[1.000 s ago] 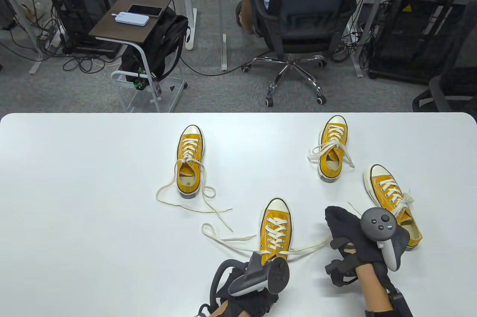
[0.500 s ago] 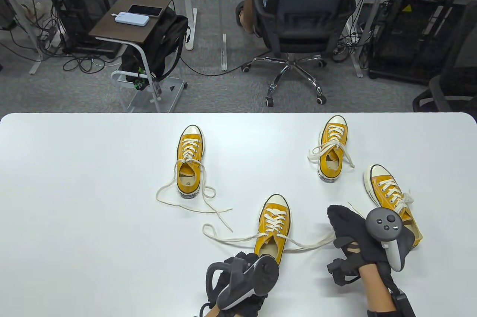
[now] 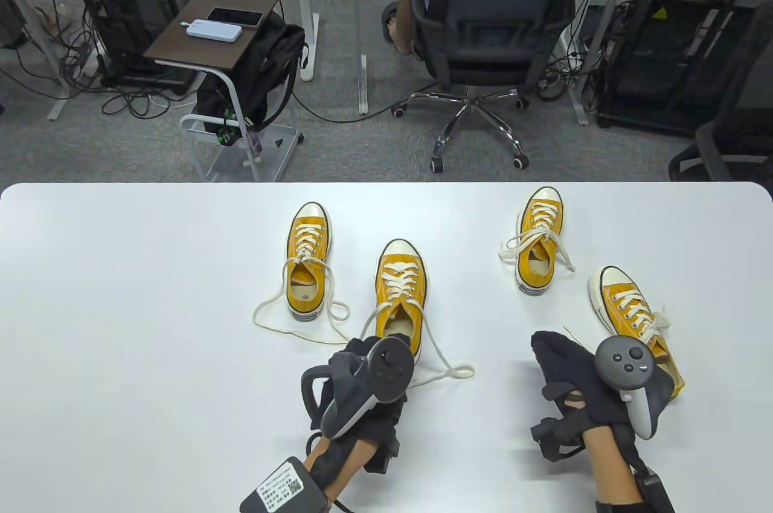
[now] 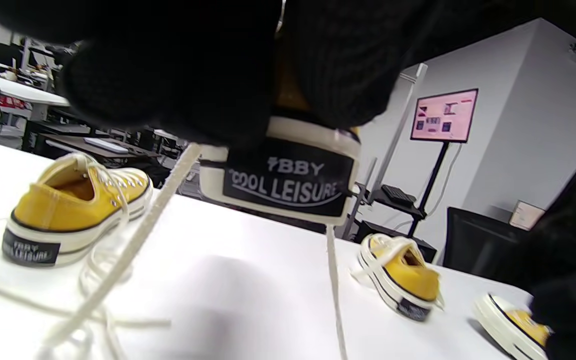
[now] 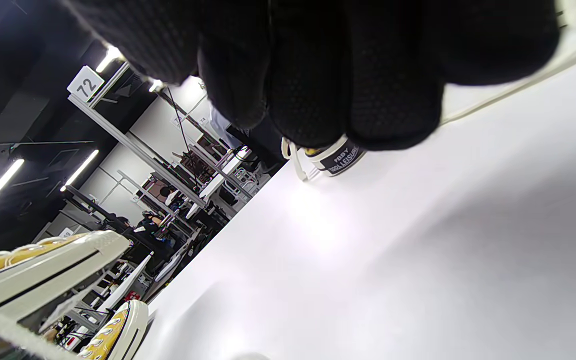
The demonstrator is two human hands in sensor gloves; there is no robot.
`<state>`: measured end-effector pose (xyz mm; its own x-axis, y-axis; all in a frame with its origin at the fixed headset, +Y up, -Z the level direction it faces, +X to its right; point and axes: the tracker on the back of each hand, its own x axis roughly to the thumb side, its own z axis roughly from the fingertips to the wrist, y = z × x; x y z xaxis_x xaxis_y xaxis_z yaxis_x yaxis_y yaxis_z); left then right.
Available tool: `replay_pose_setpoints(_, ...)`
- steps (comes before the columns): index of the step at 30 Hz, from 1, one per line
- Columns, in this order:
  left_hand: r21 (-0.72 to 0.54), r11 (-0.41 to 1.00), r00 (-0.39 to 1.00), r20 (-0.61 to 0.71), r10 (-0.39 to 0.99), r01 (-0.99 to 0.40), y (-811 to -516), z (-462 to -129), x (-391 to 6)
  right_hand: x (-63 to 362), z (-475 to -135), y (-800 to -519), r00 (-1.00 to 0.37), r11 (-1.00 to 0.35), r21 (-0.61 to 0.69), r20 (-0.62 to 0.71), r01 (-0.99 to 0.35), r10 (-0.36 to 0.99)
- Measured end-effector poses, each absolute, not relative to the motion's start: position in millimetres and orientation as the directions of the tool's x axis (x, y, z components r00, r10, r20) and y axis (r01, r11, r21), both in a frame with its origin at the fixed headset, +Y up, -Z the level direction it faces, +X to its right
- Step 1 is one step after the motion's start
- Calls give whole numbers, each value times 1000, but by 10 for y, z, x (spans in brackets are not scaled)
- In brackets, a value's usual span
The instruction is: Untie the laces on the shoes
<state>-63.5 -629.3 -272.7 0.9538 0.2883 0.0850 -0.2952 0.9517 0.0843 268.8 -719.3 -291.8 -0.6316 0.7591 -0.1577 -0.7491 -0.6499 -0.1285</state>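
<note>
Four low-top yellow canvas sneakers with cream rubber toe caps, cream laces and black heel patches lie on the white desk point(image 3: 121, 296). The left hand point(image 3: 362, 380) grips the heel of one of them, the held sneaker point(image 3: 401, 302); in the left wrist view its gloved fingers point(image 4: 178, 75) wrap over the heel just above the black patch lettered "COOL LEISURE", and the heel looks raised off the desk. This shoe's laces point(image 3: 444, 365) are undone, one end trailing past the left hand toward the right hand and curling in a loop on the desk, the other running down beside the left hand. Just to the far left of the left hand stands the second sneaker point(image 3: 307, 262), its laces also loose and sprawled in wide loops on the desk. The right hand point(image 3: 580, 380) hangs palm down, touching no shoe that I can make out; its fingers point(image 5: 318, 75) are curled together in the right wrist view, though whether they pinch anything I cannot tell. Just beside the right hand, on its outer side, is the third sneaker point(image 3: 634, 314), angled, with a bow near its tongue. Beyond the right hand, well apart from it, sits the fourth sneaker point(image 3: 539, 241), laces spread to both sides.
</note>
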Motion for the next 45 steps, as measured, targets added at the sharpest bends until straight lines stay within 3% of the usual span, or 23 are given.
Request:
replay_pose_setpoints(8,121,960,968,24,252,-253,-6206,-3157,-658,2686,-2921,-7199,-632,-649,-125,-155,-750,760)
replay_pose_setpoints(17,119,973,978,-50,204,-197,-6304,-3610,-641,2678,-2921,-7199,-629,-646,-121,-150,-754,763)
replay_pose_setpoints(32,44,985,969,-178,172,-167,-6917,-4178,-686,2653,-2928,-7199,-634,-649,-111,-141,-753,760)
replay_pose_setpoints(45,-27,988,960,-241,143,-154,-7479,-4150,-857,2627,-2934,-7222,-645,-659,-97,-140,-746,751)
